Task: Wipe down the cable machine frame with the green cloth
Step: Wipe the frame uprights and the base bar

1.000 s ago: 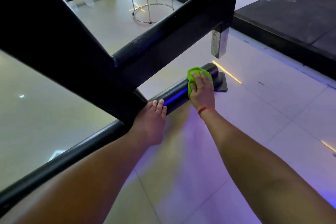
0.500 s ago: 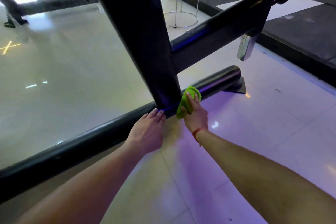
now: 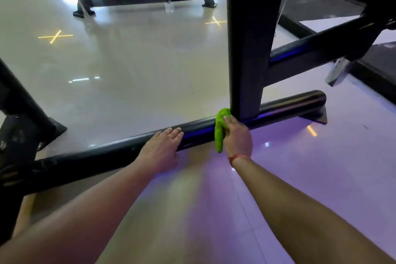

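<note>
Both forearms were bare, without sleeves. The right wrist carried a thin red cord bracelet (image 3: 239, 157).

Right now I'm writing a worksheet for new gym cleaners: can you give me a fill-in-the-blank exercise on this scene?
1. The right hand holds a cloth coloured ____.
2. The cloth meets the floor bar beside the black ____ post.
3. The left hand rests ____ on the bar.
4. The right wrist wears a ____ band.

Missing words: green; upright; flat; red
</note>
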A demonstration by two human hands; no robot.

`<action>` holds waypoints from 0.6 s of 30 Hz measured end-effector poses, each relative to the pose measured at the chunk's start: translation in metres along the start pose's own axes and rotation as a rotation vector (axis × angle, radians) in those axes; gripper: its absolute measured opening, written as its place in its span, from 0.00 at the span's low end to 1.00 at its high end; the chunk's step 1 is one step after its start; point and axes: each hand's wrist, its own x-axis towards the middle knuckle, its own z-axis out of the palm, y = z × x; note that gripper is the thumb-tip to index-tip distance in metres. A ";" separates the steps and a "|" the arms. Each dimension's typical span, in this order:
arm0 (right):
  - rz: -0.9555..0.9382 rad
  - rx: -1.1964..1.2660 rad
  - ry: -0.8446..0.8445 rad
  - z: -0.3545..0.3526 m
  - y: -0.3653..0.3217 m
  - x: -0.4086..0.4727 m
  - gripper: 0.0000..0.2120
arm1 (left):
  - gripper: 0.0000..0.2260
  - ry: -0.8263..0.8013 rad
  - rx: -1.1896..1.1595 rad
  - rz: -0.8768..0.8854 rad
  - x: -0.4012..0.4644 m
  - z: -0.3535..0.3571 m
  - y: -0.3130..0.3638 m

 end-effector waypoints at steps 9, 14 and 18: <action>-0.292 -0.010 -0.172 0.023 -0.023 0.002 0.29 | 0.32 0.039 -0.049 -0.034 -0.024 0.011 -0.017; -0.307 -0.077 -0.172 0.040 -0.067 -0.033 0.26 | 0.30 0.084 -0.044 -0.051 -0.040 0.017 -0.037; -0.582 -0.055 -0.234 0.036 -0.048 -0.025 0.30 | 0.29 0.136 -0.103 -0.153 -0.057 0.023 -0.059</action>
